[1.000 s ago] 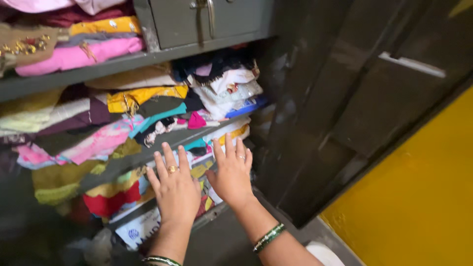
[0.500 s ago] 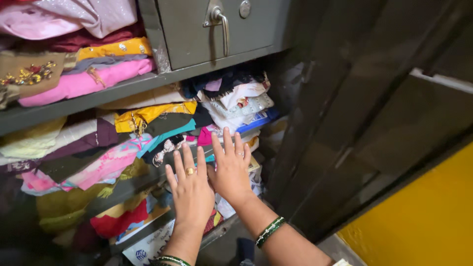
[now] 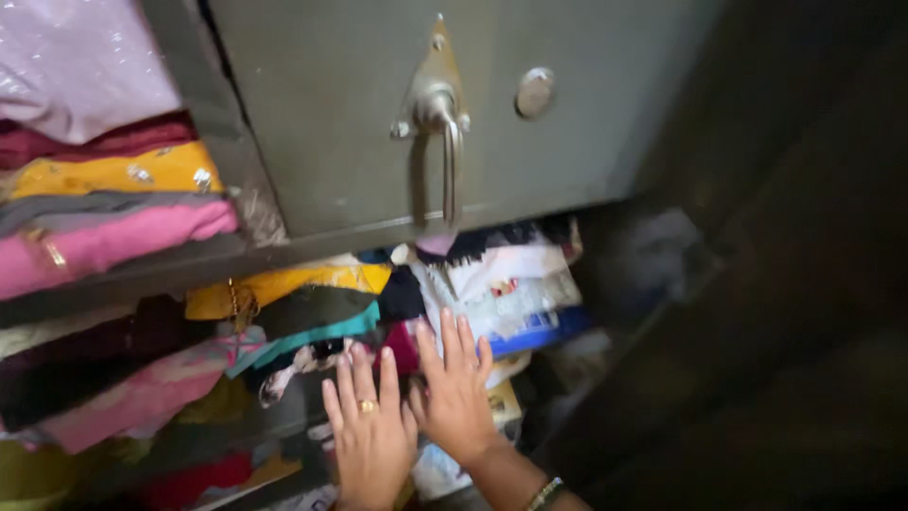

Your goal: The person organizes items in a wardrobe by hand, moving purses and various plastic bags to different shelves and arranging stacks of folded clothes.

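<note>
Both hands lay flat, fingers spread, holding nothing: our left hand [image 3: 371, 437] w/ ring and right hand [image 3: 454, 393] side by side, palms pressed on the folded clothes [image 3: 312, 322] on the lower shelf, prob. to steady the stack, below the grey locker door [image 3: 378, 104].

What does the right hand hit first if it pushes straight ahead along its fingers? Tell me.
Probably the white and blue folded cloth stack on the middle shelf. The right hand points up and into the cupboard, fingers spread, toward that pile; depth is unclear, so it may already be touching clothes beneath it.
</note>
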